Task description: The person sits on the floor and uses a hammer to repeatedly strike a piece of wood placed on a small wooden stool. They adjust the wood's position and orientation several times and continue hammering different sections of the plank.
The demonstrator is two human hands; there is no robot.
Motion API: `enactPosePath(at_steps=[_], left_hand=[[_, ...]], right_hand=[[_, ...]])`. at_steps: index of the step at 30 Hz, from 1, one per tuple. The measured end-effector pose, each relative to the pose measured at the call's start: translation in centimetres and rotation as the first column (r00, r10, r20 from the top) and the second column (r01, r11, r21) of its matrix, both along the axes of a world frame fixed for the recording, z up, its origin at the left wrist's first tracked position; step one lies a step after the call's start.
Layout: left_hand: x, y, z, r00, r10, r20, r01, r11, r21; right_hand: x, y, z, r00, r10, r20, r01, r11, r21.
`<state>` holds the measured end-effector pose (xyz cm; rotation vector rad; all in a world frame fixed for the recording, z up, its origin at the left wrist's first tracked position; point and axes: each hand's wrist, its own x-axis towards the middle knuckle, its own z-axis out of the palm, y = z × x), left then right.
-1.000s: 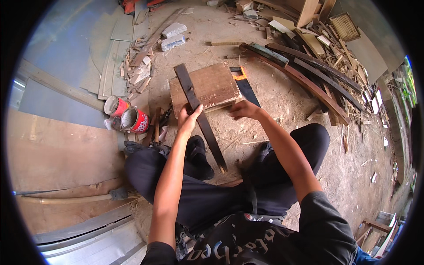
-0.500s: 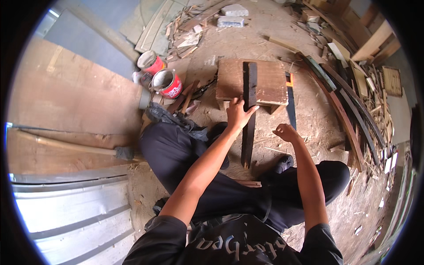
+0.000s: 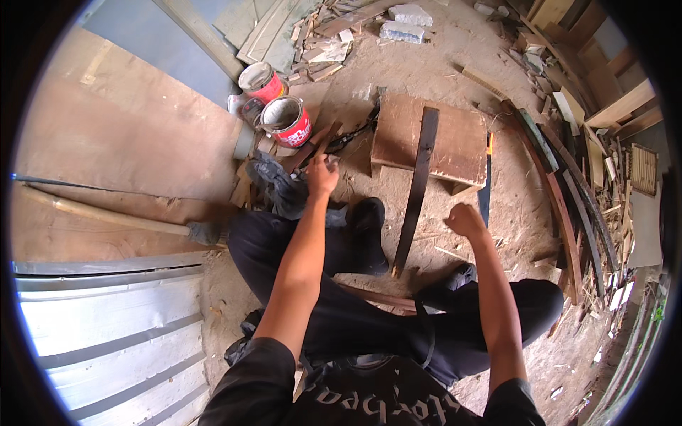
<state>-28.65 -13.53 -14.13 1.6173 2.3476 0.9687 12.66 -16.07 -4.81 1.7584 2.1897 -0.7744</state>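
While the dark wooden strip (image 3: 416, 186) lies between them, my left hand (image 3: 322, 177) is half-bent, my right hand (image 3: 466, 220) curled, their contents I cannot tell.

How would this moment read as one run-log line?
dark strip: across low stool, overhanging near edge | left hand: by wooden stick, grip unclear | right hand: curled, apart from strip

White lettering (image 3: 288, 135) on red can (image 3: 300, 122) (partial); pale lettering (image 3: 369, 403) on shirt (image 3: 387, 376).

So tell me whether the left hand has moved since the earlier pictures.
Yes: judged against the wooden stool, the left hand has moved left, off the dark wooden strip.
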Motion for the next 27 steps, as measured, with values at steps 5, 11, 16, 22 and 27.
enactPosePath(at_steps=[5,11,16,22,27], left_hand=[[-7.9,3.3,-6.0,0.983,-0.018,-0.185,-0.065,0.899,-0.433],[-6.4,6.1,-8.7,0.988,0.104,-0.115,-0.148,0.859,-0.49],[-5.9,7.4,-7.7,0.983,0.063,-0.172,-0.152,0.803,-0.576],[-6.6,6.7,-5.5,0.987,-0.09,-0.134,0.001,0.836,-0.549],[-8.6,3.9,-1.6,0.964,-0.265,-0.006,0.258,0.943,-0.212]], right_hand=[[-0.8,-2.8,1.7,0.973,-0.096,-0.208,0.092,0.995,-0.029],[1.3,-5.0,2.2,0.944,-0.255,-0.21,0.259,0.966,-0.007],[1.4,-5.9,3.9,0.945,-0.211,-0.248,0.224,0.974,0.022],[0.8,-5.2,6.3,0.933,-0.145,-0.328,0.196,0.972,0.126],[-2.4,-3.3,9.6,0.853,-0.18,-0.49,0.245,0.967,0.072]])
